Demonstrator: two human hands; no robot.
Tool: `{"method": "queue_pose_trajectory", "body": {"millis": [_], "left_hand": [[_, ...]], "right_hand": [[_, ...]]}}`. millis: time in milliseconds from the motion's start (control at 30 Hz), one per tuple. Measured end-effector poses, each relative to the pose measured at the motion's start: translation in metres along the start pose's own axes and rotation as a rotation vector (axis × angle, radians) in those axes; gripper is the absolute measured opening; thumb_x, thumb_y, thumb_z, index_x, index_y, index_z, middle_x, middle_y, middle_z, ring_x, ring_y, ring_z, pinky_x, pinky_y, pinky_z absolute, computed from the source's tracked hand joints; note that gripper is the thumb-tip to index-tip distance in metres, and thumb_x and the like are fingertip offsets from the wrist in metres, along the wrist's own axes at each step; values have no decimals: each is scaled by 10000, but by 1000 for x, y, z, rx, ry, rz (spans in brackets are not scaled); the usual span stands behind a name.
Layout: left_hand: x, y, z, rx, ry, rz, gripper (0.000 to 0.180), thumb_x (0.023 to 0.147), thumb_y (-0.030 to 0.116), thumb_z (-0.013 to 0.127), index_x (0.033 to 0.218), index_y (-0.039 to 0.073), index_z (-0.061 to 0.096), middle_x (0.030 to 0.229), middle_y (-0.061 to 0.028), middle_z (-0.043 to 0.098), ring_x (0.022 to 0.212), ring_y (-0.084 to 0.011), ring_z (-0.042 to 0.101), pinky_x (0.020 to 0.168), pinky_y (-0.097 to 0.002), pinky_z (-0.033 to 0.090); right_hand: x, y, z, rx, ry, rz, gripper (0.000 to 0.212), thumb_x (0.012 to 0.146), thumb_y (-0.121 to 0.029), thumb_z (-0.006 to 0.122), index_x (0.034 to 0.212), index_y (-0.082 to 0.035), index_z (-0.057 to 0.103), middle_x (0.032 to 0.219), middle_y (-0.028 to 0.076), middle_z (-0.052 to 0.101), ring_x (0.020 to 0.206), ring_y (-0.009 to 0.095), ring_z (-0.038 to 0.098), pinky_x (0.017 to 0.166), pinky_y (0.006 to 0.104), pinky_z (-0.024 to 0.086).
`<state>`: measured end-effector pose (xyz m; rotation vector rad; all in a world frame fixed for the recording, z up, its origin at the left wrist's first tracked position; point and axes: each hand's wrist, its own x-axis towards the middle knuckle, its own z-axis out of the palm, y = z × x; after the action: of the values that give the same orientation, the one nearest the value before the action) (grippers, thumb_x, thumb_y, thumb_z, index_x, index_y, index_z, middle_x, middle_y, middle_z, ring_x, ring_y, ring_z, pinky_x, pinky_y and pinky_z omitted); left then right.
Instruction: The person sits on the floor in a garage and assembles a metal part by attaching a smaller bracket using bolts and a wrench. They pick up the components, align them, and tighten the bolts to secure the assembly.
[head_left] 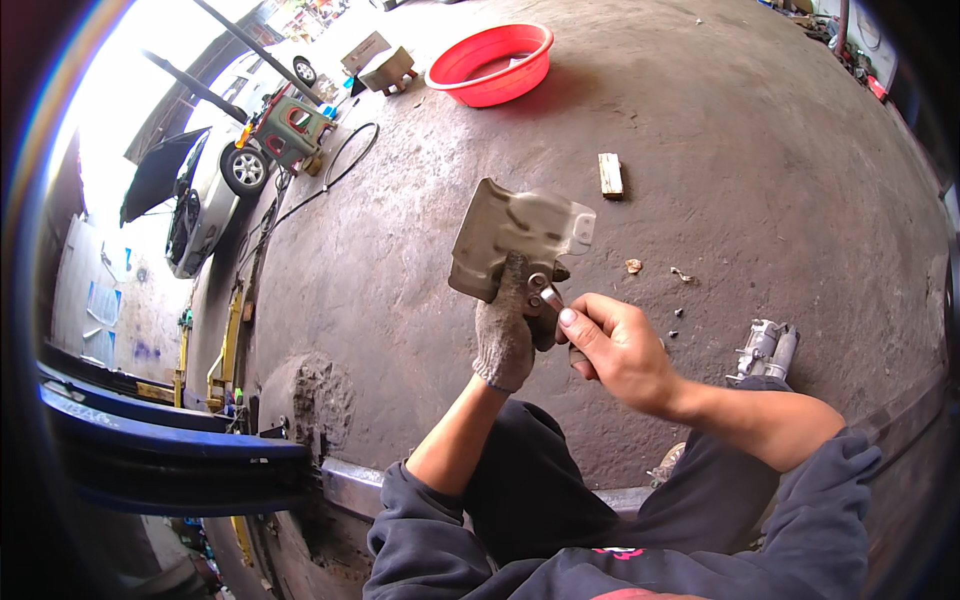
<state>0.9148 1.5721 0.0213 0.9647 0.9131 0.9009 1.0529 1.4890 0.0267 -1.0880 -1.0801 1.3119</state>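
A thin, grey pressed-metal shield plate [510, 225] with bent edges and stamped ridges is held up in front of me. My left hand [507, 325], in a dirty grey knit glove, grips its near edge, with a finger lying along the face. Two round ring-like fittings [537, 290] show at that near edge. My bare right hand [622, 350] is closed on a shiny metal wrench [552, 298], its head against or very close to the fittings. My fingers hide most of the wrench, so its exact type is unclear.
A red plastic basin [492, 65] stands beyond the plate. On the concrete floor lie a wooden block [610, 176], small scraps and a silver starter-like part [768, 350] by my leg. Left are a blue lift beam [180, 430], a black hose [345, 165] and a white car [215, 200].
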Motion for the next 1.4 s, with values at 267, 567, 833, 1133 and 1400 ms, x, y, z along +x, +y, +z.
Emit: {"method": "queue_pose_trajectory", "body": {"millis": [267, 567, 833, 1133, 1400], "left_hand": [[-2, 4, -7, 143, -190, -5, 462, 1056, 443, 510, 1025, -2, 629, 603, 8, 469, 418, -83, 357, 392, -262, 242], [5, 1, -13, 297, -324, -108, 319, 1030, 389, 578, 940, 83, 585, 587, 16, 467, 431, -77, 389, 391, -251, 260], [-1, 8, -15, 318, -413, -184, 279, 993, 325, 650, 873, 81, 591, 604, 2, 487, 451, -79, 418, 395, -247, 289], [-9, 16, -7, 571, -493, -256, 245, 960, 306, 719, 991, 66, 678, 613, 42, 495, 481, -55, 413, 421, -241, 280], [-13, 12, -10, 352, -374, -221, 232, 942, 281, 731, 981, 58, 682, 604, 37, 493, 462, -54, 391, 417, -237, 276]], "right_hand": [[9, -11, -42, -731, -68, -277, 207, 960, -214, 635, 884, -25, 674, 684, 216, 646, 636, 403, 652, 577, 449, 501], [17, -22, -68, -808, -228, -258, 214, 944, -250, 673, 903, -42, 697, 715, 196, 655, 688, 398, 656, 638, 438, 515], [17, -22, -76, -863, -284, -252, 273, 930, -297, 695, 823, -47, 680, 712, 194, 656, 700, 409, 659, 651, 461, 513], [17, -25, -86, -1113, -193, -406, 388, 872, -384, 750, 725, -46, 627, 695, 169, 658, 713, 378, 676, 629, 467, 505], [15, -18, -76, -1111, -105, -483, 371, 883, -368, 738, 733, -54, 610, 704, 172, 666, 701, 372, 679, 613, 463, 513]]}}
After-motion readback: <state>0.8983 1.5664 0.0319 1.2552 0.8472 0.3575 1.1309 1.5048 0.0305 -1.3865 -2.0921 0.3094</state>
